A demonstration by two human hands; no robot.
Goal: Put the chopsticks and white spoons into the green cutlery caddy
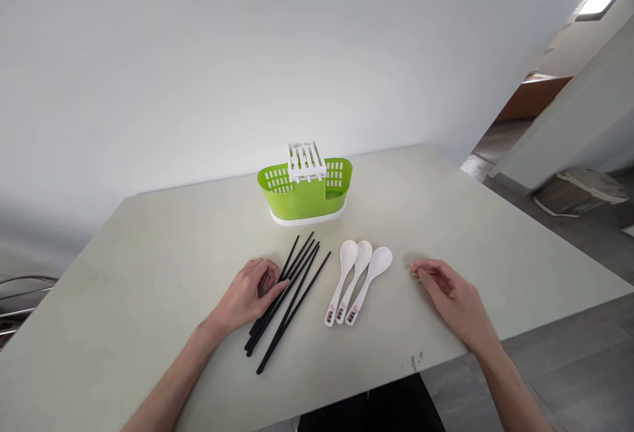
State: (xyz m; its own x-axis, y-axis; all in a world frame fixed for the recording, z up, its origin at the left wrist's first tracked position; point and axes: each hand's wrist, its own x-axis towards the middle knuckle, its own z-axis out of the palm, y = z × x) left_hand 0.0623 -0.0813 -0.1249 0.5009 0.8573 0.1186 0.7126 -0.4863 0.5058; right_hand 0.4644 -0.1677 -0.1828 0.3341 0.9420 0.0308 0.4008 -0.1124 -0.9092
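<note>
My left hand [247,293] rests on the table just left of a loose bunch of black chopsticks [292,296]. Its fingers curl inward, and the thumb stands apart from them with its tip over the chopsticks; the hand has no visible grip on them. Three white spoons [363,280] lie side by side to the right of the bunch, bowls pointing away from me, with printed marks on their handles. Further right, my right hand [448,293] rests on its side, fingers bent and drawn together with the thumb close, nothing visible in them.
Behind the chopsticks and spoons stands a green slotted basket [307,204] with a white base and a white slatted rack [307,161] across its middle. The pale table [426,201] meets a white wall [222,69] at the back. Its front edge is close to me.
</note>
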